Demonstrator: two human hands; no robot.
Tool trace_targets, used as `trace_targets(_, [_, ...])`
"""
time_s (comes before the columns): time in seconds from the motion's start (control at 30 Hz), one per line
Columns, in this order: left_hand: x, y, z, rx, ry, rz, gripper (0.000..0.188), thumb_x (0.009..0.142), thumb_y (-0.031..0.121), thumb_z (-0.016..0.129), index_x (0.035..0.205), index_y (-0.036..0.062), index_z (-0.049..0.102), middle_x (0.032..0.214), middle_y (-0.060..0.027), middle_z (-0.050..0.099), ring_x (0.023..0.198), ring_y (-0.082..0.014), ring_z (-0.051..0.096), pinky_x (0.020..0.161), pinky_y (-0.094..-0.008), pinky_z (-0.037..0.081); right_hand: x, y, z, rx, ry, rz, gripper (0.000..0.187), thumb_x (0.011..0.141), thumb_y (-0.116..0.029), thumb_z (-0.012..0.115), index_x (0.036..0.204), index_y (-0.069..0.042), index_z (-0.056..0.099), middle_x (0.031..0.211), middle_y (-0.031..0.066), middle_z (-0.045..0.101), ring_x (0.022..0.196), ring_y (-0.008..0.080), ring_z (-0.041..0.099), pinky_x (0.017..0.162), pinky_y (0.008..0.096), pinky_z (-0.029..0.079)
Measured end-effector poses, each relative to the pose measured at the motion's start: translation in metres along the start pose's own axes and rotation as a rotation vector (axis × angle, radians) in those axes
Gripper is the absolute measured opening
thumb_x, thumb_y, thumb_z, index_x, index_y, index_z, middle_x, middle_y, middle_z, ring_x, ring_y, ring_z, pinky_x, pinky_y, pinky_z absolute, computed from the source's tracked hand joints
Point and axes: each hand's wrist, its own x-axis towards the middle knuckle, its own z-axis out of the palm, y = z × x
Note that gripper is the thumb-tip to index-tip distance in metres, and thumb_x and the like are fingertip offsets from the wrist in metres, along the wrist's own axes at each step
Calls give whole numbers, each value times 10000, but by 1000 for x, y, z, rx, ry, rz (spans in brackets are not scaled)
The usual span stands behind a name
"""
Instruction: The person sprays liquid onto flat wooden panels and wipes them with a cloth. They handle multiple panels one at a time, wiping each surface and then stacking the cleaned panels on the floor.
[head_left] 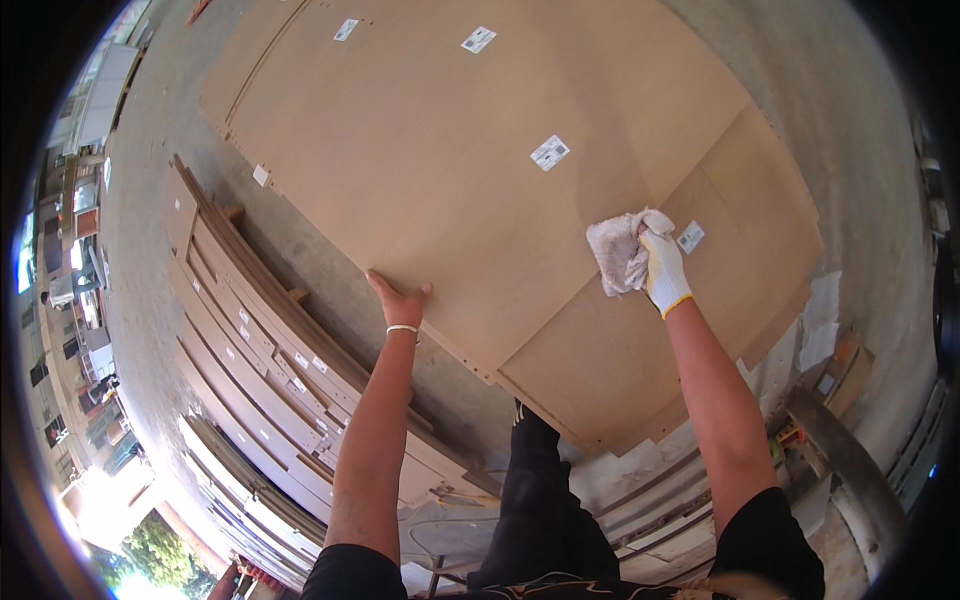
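Right of centre, holds cloth (pixel 612 256) in clenched right grip (pixel 666 268), with left grip (pixel 402 304) spread at edge of panel (pixel 440 170), and might lift nearby label (pixel 691 237) by rubbing over it.

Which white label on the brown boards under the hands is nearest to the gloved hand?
The white label just right of the gloved right hand. It alone sits on that side; the others lie farther, toward the upper left.

I've got both arms (pixel 375 440) reaching forward.
Left hand (pixel 400 302), bare, spreads left of my black-trousered leg (pixel 530 490); gloved right hand (pixel 664 268) curls tight right of that leg.
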Motion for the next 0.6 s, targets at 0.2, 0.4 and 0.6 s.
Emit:
trace_targets(0.2, [0, 1, -5, -14, -40, 14, 1283, 758, 212, 890, 1603, -76, -32, 1679, -283, 119, 1562, -352, 181, 1264, -382, 214, -17, -1, -4, 165, -29, 39, 323, 1011, -116, 599, 1330, -69, 577, 1227, 57, 645, 1163, 190, 620, 968, 356, 534])
trace_targets(0.4, [3, -10, -2, 54, -60, 44, 1308, 754, 263, 889, 1600, -80, -47, 1700, -262, 22, 1591, -341, 55, 1292, -395, 127, -65, 20, -28, 439, 2, 217, 227, 1030, -195, 588, 1251, -145, 594, 1221, 49, 633, 1126, 232, 627, 942, 424, 544])
trace_targets(0.6, [7, 1, -8, 229, -99, -31, 1298, 764, 380, 873, 1623, -26, -12, 1708, -247, 18, 1590, -361, 76, 1282, -445, 165, -185, 78, -103, 624, -41, 484, 225, 1018, -229, 571, 1222, -136, 566, 1115, 142, 661, 966, 339, 680, 783, 495, 593])
